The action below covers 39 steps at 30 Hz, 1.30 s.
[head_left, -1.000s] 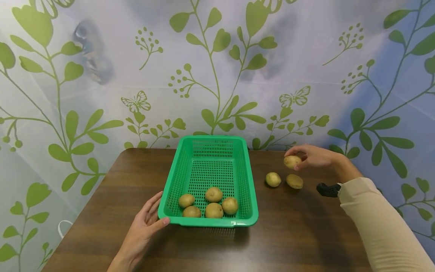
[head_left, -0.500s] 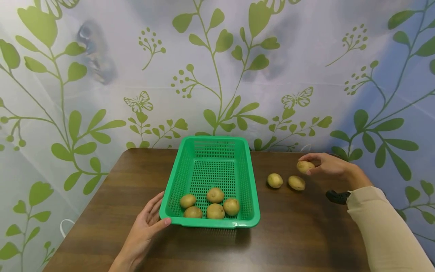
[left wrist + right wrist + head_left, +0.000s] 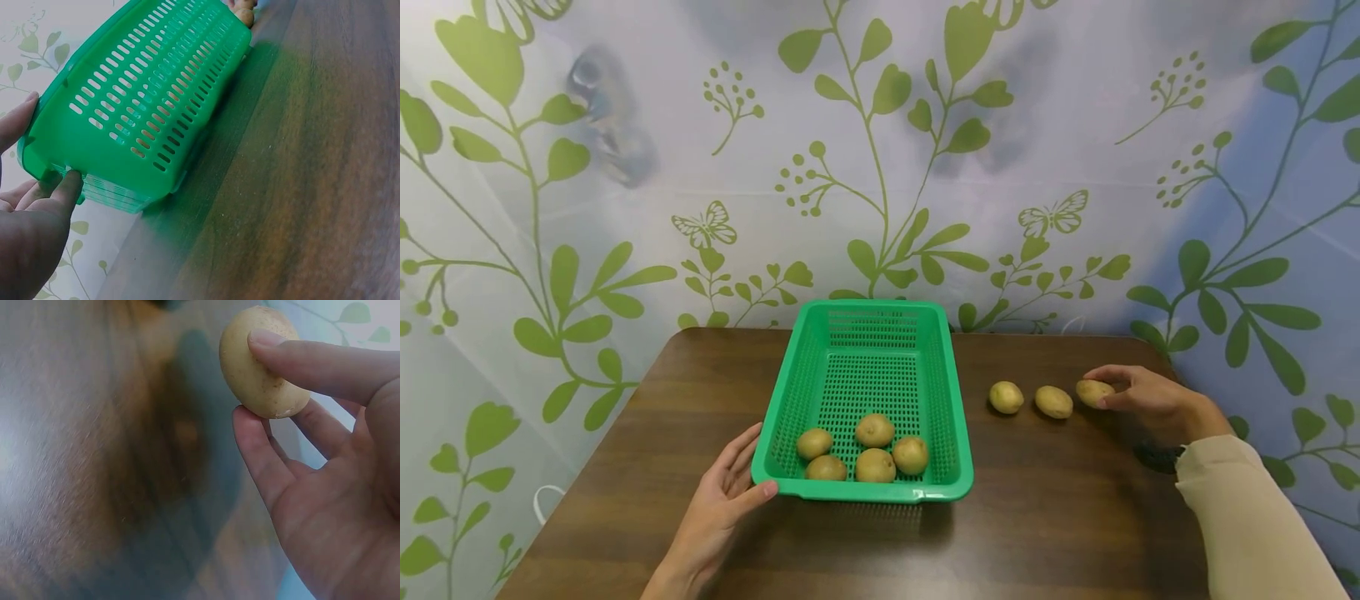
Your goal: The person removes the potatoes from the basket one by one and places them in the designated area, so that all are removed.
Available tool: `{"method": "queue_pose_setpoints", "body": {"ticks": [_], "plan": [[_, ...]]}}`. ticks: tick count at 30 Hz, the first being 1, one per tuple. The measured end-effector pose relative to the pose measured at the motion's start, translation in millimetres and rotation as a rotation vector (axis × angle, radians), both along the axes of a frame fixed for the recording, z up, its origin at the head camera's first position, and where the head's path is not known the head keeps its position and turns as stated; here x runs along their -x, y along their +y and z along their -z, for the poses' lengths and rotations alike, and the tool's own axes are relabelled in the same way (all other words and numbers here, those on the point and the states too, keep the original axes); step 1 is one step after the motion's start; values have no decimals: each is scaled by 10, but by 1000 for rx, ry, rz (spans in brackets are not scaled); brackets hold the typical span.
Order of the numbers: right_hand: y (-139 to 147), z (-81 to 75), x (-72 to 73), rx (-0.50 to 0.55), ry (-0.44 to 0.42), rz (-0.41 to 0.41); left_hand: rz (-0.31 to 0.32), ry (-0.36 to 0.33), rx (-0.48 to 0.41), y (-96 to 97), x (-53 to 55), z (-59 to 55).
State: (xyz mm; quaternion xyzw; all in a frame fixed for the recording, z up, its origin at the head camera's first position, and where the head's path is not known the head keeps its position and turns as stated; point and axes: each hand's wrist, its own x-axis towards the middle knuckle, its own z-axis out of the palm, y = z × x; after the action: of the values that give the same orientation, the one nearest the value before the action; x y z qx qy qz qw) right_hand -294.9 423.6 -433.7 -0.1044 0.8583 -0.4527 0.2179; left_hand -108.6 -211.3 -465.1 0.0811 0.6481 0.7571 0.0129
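Note:
A green plastic basket (image 3: 868,492) with slotted walls stands on the brown table. My left hand (image 3: 711,504) grips its near left corner, thumb over the rim and fingers against the outer wall (image 3: 106,125). Several potatoes (image 3: 875,431) lie in the near end of the basket. On the right, my right hand (image 3: 1150,400) pinches a potato (image 3: 259,375) between thumb and fingers, low over the table. Two more potatoes, one on the left (image 3: 1006,397) and one beside it (image 3: 1053,402), lie between the basket and this hand, roughly in a row with the held one.
The wood-grain table (image 3: 1037,517) reaches back to a pale curtain (image 3: 880,167) printed with green leaves and butterflies. A black object (image 3: 1157,457) shows at the right sleeve's cuff.
My right hand has carried its potato rightward and down, from above the other two to the right end of their row. The left hand and the basket have stayed put.

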Motion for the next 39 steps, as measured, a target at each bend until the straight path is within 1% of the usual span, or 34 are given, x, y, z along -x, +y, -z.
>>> {"method": "queue_pose_setpoints", "body": {"ticks": [2, 6, 11, 16, 20, 23, 31, 39], "plan": [[19, 43, -11, -25, 12, 1, -4, 0, 1, -4, -3, 2], [52, 116, -32, -47, -1, 19, 1, 0, -2, -6, -3, 5], [48, 153, -38, -32, -30, -1, 10, -9, -19, -3, -4, 3], [28, 111, -51, -24, -60, -12, 14, -15, -30, 3, -1, -7], [34, 85, -61, -29, -45, -28, 17, -13, -33, 6, 1, -9], [55, 77, -56, -27, -18, -54, 12, -14, -31, 2, -3, -7], [110, 23, -43, 2, -2, -88, -28, -26, -3, 3, -14, -23], [129, -79, -67, -42, 54, -109, -46, -23, 21, 3, -27, -36]]}}
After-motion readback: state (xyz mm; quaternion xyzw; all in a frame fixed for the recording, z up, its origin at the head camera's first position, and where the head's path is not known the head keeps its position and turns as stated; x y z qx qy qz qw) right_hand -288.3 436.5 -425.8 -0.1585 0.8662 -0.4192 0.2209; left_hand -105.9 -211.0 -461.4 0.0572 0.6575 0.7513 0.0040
